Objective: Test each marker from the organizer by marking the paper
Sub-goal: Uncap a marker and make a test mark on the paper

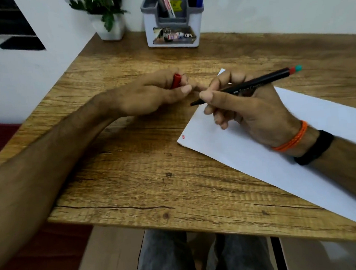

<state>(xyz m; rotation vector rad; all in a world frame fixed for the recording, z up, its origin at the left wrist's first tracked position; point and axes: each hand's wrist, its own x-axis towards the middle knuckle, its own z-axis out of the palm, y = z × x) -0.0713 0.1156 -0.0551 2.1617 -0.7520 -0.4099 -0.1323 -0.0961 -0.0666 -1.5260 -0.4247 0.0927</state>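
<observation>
My right hand (pixel 247 108) grips a black marker (pixel 260 82) with a red and teal end, its uncapped tip pointing left above the white paper (pixel 260 160). A small red mark (pixel 183 137) sits near the paper's left corner. My left hand (pixel 148 96) rests on the table and holds the red cap (pixel 176 80) between its curled fingers, just left of the marker's tip. The white and grey organizer (pixel 172 26) stands at the back of the table with several markers and pens upright in it.
A wooden table (pixel 134 181) carries everything. A white pot with a green plant (pixel 108 19) stands left of the organizer against the wall. My knees in grey trousers (pixel 172 263) show below the table's front edge.
</observation>
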